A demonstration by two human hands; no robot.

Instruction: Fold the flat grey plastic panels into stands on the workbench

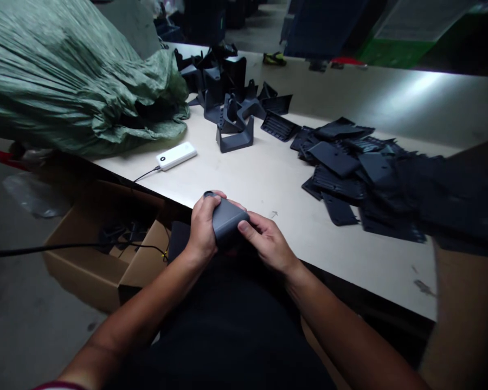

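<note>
Between my hands, just in front of the table's near edge, is a dark grey plastic housing [229, 219] with smooth faces and a small round feature at its upper left corner. My left hand [204, 225] is closed around its left side, thumb on top near that corner. My right hand [267, 238] grips the right end, its thumb pressed on the near right corner. The underside of the housing is hidden. On the table beyond lie several black U-shaped brackets [236, 142] and, to the right, a heap of flat black slotted plates [337, 157].
A big green woven sack [85, 81] rests at the left. A white power bank [177, 155] with a black cable lies on the pale table [268, 184]. Below left stands an open cardboard box [85, 271] with dark parts inside. More cardboard [467, 303] is at the right.
</note>
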